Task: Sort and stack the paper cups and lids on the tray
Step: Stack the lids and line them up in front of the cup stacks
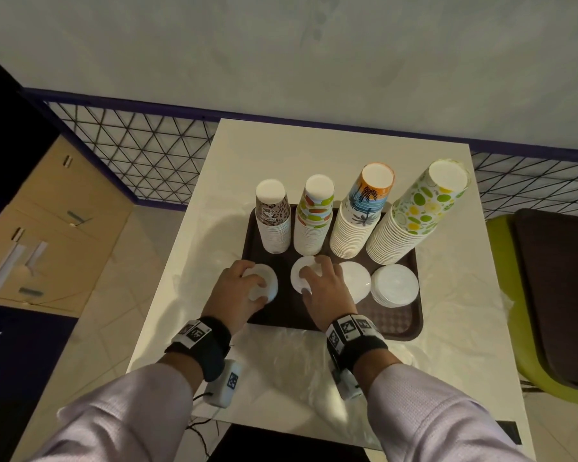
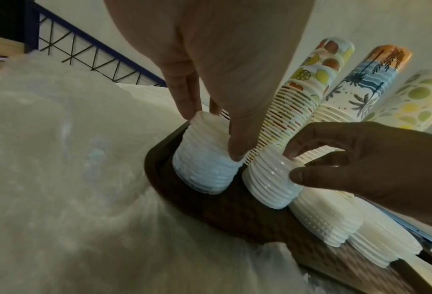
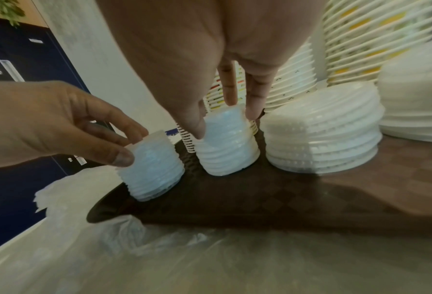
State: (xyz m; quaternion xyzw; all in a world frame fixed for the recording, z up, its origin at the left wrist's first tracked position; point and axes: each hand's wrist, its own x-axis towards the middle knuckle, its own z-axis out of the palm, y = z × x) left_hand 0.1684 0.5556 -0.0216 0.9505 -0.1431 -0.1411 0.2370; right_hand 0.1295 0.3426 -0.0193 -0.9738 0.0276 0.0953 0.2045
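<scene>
A brown tray [image 1: 394,325] carries four upside-down cup stacks at its back: leopard print [image 1: 272,225], fruit print [image 1: 314,221], palm print [image 1: 361,221] and lime print [image 1: 414,218]. Four white lid stacks stand in front of them. My left hand [image 1: 252,285] grips the leftmost lid stack [image 1: 269,280] from above, thumb and fingers on its sides [image 2: 204,169]. My right hand [image 1: 309,276] grips the second lid stack [image 1: 297,271] the same way [image 3: 227,155]. The third lid stack [image 1: 357,278] and the wider fourth lid stack [image 1: 394,285] stand untouched to the right.
The tray lies on a white table under a crumpled clear plastic sheet [image 1: 281,371]. A green chair with a dark cushion [image 1: 548,295] stands at the right. A wire mesh fence [image 1: 141,151] runs behind, and cardboard boxes [image 1: 47,228] sit at the left.
</scene>
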